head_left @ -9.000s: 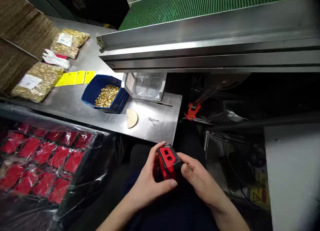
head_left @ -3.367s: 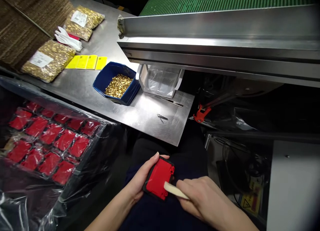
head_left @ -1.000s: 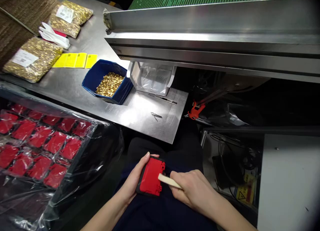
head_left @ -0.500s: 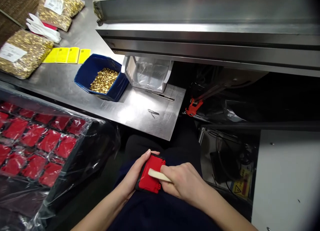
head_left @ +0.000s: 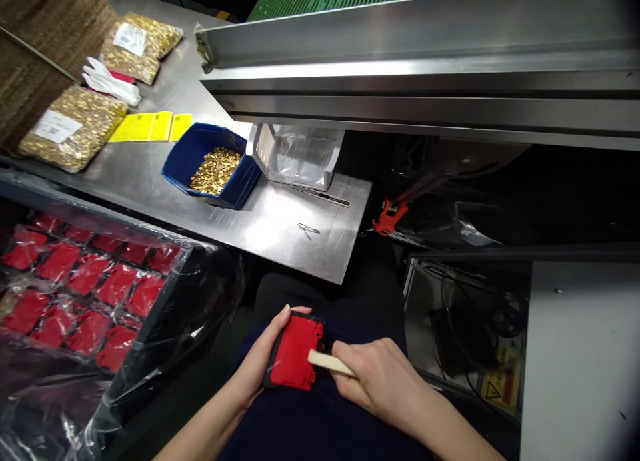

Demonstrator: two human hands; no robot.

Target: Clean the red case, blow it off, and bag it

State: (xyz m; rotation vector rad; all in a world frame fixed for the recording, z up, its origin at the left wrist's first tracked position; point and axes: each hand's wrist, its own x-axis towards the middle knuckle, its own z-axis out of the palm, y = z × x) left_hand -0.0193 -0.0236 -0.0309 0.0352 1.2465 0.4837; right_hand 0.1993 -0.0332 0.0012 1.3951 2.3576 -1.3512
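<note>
red-and-black case (head_left: pixel 295 351): above the lap, red face up, beyond the near edge of the steel table (head_left: pixel 280 244); a loosened grip could drop it, with no tabletop beneath.
left hand (head_left: pixel 253 368): curled round the case's left side, thumb at the top corner; the underside fingers are mostly hidden. one-sided support might let the case twist under a hard push.
right hand (head_left: pixel 377 381): fingers closed on the cream strip (head_left: pixel 330 363); a sideways slip could knock knuckles against the case.
strip tip: at the case's right edge; contact cannot be told. too steep an angle may scuff the red face or snag the lugs (head_left: pixel 319 331).
</note>
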